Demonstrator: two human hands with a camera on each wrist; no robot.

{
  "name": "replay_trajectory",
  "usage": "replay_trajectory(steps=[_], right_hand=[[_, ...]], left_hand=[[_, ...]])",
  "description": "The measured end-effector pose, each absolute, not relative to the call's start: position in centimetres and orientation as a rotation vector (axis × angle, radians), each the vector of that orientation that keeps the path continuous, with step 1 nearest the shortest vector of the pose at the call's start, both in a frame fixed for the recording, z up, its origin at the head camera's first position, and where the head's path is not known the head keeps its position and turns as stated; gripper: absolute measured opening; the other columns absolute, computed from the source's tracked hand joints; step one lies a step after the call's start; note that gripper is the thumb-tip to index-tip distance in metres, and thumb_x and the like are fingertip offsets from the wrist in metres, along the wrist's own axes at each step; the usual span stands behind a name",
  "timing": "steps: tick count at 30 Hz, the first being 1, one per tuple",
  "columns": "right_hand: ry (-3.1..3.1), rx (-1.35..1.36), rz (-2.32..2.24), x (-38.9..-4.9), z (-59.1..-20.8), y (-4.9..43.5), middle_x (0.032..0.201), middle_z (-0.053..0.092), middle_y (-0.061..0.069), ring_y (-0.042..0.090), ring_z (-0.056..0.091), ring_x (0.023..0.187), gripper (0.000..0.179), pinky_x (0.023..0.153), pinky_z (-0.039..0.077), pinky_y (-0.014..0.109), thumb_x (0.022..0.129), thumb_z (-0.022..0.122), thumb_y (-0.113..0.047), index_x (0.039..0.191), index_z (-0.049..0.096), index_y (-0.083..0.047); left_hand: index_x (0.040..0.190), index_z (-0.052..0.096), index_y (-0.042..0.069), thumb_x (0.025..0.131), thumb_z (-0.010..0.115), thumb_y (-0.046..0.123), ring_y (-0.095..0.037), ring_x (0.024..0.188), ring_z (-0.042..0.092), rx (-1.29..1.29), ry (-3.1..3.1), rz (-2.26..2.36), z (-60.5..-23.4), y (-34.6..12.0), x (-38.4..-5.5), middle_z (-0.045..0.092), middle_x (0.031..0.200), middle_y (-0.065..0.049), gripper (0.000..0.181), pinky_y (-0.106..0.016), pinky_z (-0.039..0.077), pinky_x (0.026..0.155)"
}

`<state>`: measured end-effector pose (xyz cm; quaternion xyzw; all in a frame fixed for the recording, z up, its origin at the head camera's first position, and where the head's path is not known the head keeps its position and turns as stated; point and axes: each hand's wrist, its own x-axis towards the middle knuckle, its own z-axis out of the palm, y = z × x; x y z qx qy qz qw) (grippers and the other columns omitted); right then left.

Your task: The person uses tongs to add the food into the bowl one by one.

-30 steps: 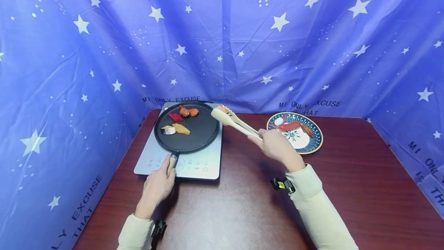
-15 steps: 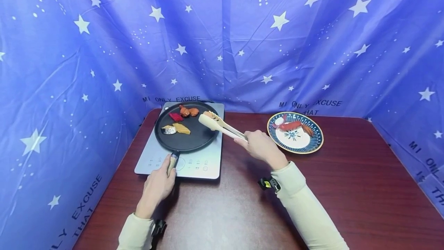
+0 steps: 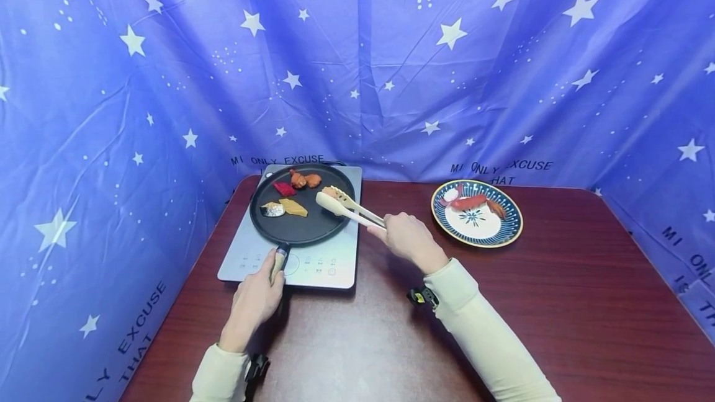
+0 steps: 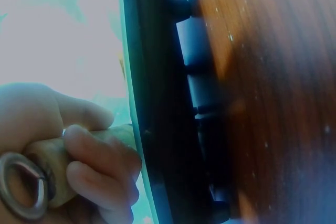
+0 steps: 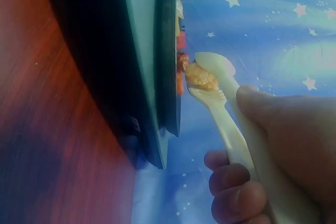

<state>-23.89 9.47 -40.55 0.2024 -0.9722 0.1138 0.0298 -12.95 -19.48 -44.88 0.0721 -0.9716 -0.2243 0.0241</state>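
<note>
In the head view my left hand (image 3: 256, 299) grips the wooden handle (image 3: 278, 260) of a flat black frying pan (image 3: 307, 228). Fingers curl round that handle in the left wrist view too. My right hand (image 3: 412, 241) squeezes cream-coloured tongs (image 3: 360, 216) over the pan's right side. Between the tong tips sits a golden-brown lump of food (image 5: 201, 77), just off the pan in the right wrist view. At the pan's left lie reddish-brown pieces (image 3: 305, 179), a dark red piece (image 3: 285, 188), a yellow slice (image 3: 293, 207) and a silvery piece (image 3: 272, 209).
The pan rests on a silver induction cooker (image 3: 341, 265) at the table's left. A blue-patterned plate (image 3: 505, 237) on the right carries a red sausage-like piece (image 3: 469, 203) and other food. Blue star-printed curtains (image 3: 385, 123) hang behind the reddish-brown table (image 3: 558, 265).
My right hand has moved left and slightly down, bringing the tongs and the lump from the pan's right edge to over the pan. The left hand has stayed on the handle.
</note>
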Motion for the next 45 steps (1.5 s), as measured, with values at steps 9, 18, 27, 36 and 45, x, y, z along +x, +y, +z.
replay_trajectory(steps=[9,18,27,36,45], right_hand=[[-2.953,0.623,0.254,-23.9,-41.1,8.2,0.057,0.048,0.006,0.026,0.052,0.049,0.048,0.047,0.043,0.042,0.093,0.052,-0.050,0.076,0.058,-0.005],[-2.938,0.617,0.183,-24.1,-41.7,7.3,0.059,0.052,0.010,0.029,0.057,0.054,0.050,0.051,0.047,0.044,0.093,0.051,-0.049,0.075,0.058,-0.004],[-2.912,0.644,0.217,-24.1,-41.3,6.9,0.058,0.050,0.009,0.029,0.055,0.052,0.046,0.049,0.046,0.044,0.093,0.054,-0.045,0.072,0.055,-0.004],[-2.908,0.664,0.179,-24.4,-41.2,6.4,0.059,0.048,0.009,0.029,0.053,0.053,0.045,0.049,0.046,0.044,0.093,0.054,-0.044,0.077,0.057,-0.002],[-2.997,0.612,0.164,-24.6,-41.3,6.1,0.063,0.051,0.010,0.030,0.055,0.055,0.045,0.051,0.046,0.044,0.094,0.051,-0.046,0.085,0.059,-0.002]], left_hand=[[0.146,0.035,0.011,0.095,0.045,0.029,-0.044,0.081,0.061,0.206,-3.000,-0.677,-44.9,-19.6,-13.2,0.062,0.106,-0.031,0.056,-0.054,0.046,0.067],[0.146,0.035,0.013,0.095,0.044,0.030,-0.045,0.080,0.062,0.212,-3.002,-0.680,-45.0,-19.6,-13.2,0.062,0.106,-0.030,0.056,-0.054,0.046,0.066],[0.147,0.034,0.013,0.095,0.044,0.031,-0.046,0.080,0.061,0.218,-3.003,-0.685,-45.1,-19.7,-13.3,0.061,0.106,-0.031,0.056,-0.054,0.046,0.066],[0.147,0.034,0.012,0.095,0.044,0.030,-0.045,0.079,0.061,0.215,-3.003,-0.681,-45.0,-19.8,-13.4,0.062,0.105,-0.031,0.056,-0.054,0.046,0.066],[0.147,0.034,0.012,0.095,0.044,0.030,-0.046,0.081,0.062,0.210,-3.004,-0.697,-45.2,-19.8,-13.3,0.061,0.106,-0.031,0.056,-0.054,0.046,0.066]])
